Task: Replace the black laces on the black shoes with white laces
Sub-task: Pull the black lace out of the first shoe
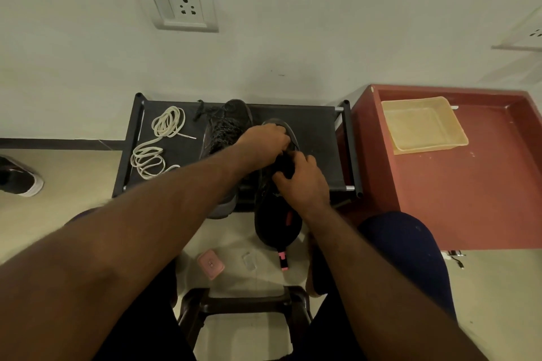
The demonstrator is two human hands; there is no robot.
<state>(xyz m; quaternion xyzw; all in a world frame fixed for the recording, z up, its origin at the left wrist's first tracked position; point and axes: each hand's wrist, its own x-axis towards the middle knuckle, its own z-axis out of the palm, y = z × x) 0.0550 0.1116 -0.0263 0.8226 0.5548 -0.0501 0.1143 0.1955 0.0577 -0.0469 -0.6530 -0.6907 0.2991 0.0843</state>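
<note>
Two small things lie on the floor closest in, ahead of the brown stool (246,305): a pink case (210,264) and a clear scrap (249,261). Neither is in the way.

Just beyond them the nearer shoe (272,223) sits with its heel hanging off the front edge of the black shoe rack (316,132) and its toe pointing to the wall. Both hands meet over its middle. The right hand (302,179) has thumb and fingers curled round a dark bunch at the throat of the shoe. The left hand (264,141) reaches across with its fingers bent down onto the same spot. Whether they pinch lace or tongue is hidden, dark on dark.

My judgement is that the old lace on this shoe is being worked out, an early step. The next move calls for loosening each crossing in turn and drawing the lace out of the eyelets while one hand steadies the overhanging shoe, which could tip off the edge.

Beside it on the left, touching or nearly so, the farther shoe (225,129) has its black laces (201,110) threaded, ends loose. The left forearm crosses over it, so reaching it means lifting that arm.

Left again, the white laces (155,146) lie coiled on the rack, untouched and within reach.

To the right, a red counter (484,199) carries a yellow tray (422,126). A wall socket (179,6) is above, and another shoe (20,179) lies on the floor far left.
</note>
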